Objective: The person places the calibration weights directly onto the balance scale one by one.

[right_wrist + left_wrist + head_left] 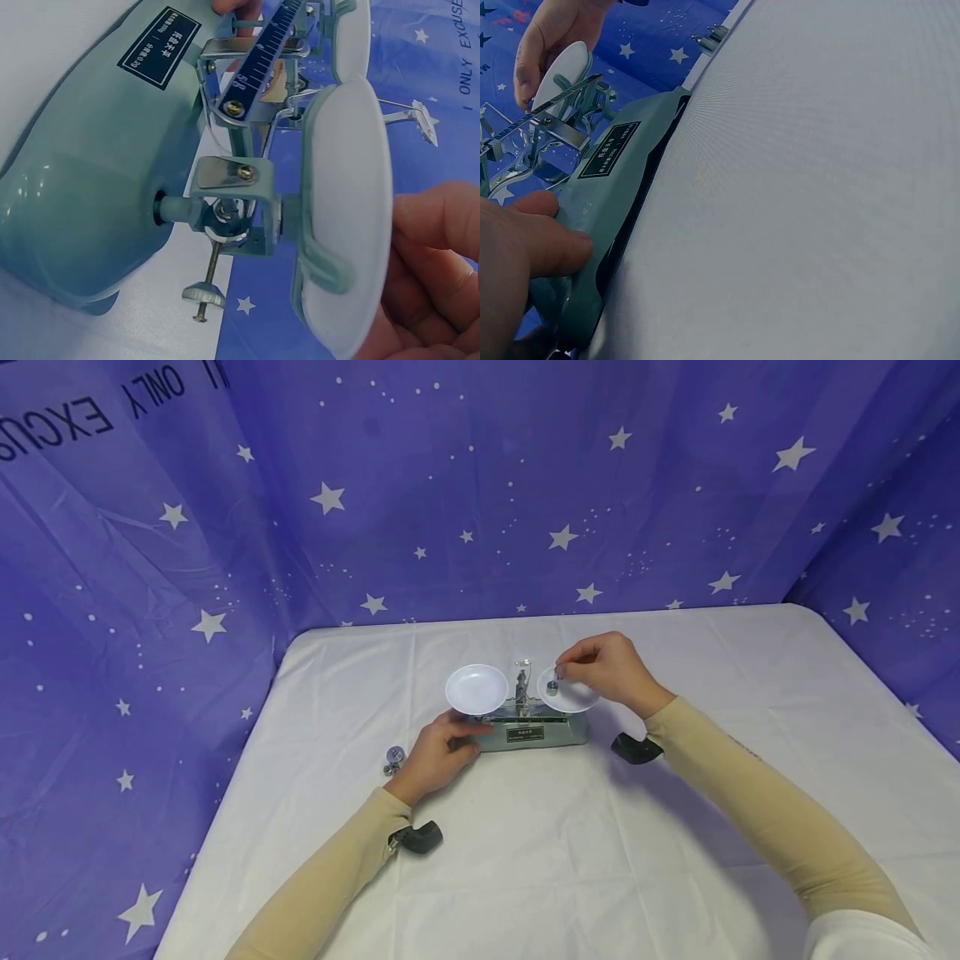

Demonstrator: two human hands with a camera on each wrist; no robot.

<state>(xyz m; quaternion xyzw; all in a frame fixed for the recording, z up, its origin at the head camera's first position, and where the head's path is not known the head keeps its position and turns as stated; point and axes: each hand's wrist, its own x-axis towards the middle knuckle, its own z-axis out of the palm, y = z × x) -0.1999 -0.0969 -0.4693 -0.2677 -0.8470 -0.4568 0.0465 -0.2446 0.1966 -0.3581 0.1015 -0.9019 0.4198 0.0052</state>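
Observation:
A balance scale with a green base (540,734) and two white pans stands mid-table. My left hand (459,737) grips the base's left end below the empty left pan (477,687); in the left wrist view its fingers (544,247) lie curled on the green base (622,165). My right hand (561,672) hovers over the right pan (577,700), thumb and forefinger pinching a small metal weight (552,687) that stands on it. The right wrist view shows the pan (352,187) edge-on, the blue ruled beam (262,60) and curled fingers (435,247) behind; the weight is hidden there.
More small metal weights (393,759) lie on the white tablecloth (525,860) left of my left hand. Blue star-print cloth (480,485) hangs behind and on both sides. The table's left edge is near the weights.

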